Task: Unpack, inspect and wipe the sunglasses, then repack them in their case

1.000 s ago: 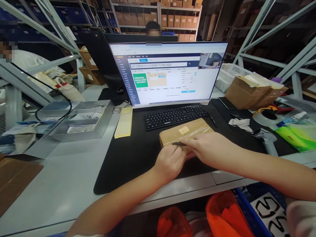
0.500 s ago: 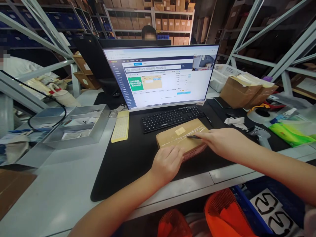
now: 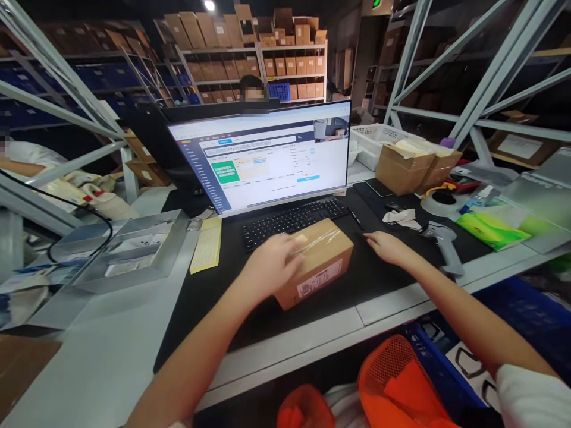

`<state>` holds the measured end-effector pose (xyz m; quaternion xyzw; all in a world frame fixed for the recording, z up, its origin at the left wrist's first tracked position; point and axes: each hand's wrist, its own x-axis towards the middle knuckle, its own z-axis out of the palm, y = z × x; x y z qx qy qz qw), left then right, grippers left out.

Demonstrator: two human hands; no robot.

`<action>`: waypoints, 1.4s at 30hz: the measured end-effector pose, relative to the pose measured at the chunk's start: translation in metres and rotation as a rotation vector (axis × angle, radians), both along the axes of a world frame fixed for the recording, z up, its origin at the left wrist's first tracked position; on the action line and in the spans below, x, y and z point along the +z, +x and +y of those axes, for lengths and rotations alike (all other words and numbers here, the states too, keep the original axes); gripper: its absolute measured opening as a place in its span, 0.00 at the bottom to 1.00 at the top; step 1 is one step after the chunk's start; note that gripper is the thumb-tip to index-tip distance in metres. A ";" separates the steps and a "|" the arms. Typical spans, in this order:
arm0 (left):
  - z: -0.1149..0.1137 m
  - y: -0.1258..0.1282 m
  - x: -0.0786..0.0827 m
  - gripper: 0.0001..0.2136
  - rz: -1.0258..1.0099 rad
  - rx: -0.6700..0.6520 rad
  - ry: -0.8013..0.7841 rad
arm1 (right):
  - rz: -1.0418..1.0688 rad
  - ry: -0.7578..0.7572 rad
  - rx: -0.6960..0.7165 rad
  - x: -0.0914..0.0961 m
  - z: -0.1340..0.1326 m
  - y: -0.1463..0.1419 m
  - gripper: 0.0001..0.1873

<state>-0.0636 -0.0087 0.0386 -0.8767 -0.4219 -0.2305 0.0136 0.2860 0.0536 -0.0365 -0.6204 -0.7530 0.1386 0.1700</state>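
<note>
Cardboard box (image 3: 319, 261), sealed with clear tape, sits at the centre of the frame on the black mat (image 3: 214, 309), just below the keyboard (image 3: 289, 219). The left hand (image 3: 267, 264) is clasped over the box's left end. The right hand (image 3: 388, 246) rests on the mat just right of the box, clear of it; I cannot tell whether its fingers hold anything. A scanner (image 3: 444, 244) lies further right on the tabletop (image 3: 111, 356).

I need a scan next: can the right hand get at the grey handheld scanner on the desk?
Probably yes. The right hand rests on the black mat just left of the grey handheld scanner, with only bare mat between them. The left hand holds the brown cardboard box.
</note>
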 end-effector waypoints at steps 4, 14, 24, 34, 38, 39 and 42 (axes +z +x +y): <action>0.053 0.020 0.029 0.26 0.202 0.021 -0.250 | 0.386 0.049 0.105 0.018 -0.012 -0.053 0.29; 0.060 0.060 0.046 0.32 0.518 0.015 -0.323 | 0.709 -0.051 0.142 0.004 -0.025 -0.081 0.36; 0.079 0.034 0.055 0.30 0.372 0.039 -0.452 | 0.643 0.206 0.304 0.009 -0.018 -0.076 0.27; 0.133 0.014 -0.007 0.19 0.000 0.093 -0.410 | 0.472 0.673 0.580 -0.050 -0.050 -0.026 0.29; 0.110 0.017 0.009 0.18 -0.045 0.066 -0.221 | 0.291 0.529 0.561 -0.021 -0.059 -0.006 0.25; 0.098 0.017 0.018 0.16 -0.041 0.028 -0.153 | 0.293 0.483 0.580 -0.005 -0.058 -0.003 0.21; 0.050 0.013 0.039 0.14 0.074 -0.179 0.006 | 0.425 0.304 0.646 0.051 -0.040 -0.007 0.18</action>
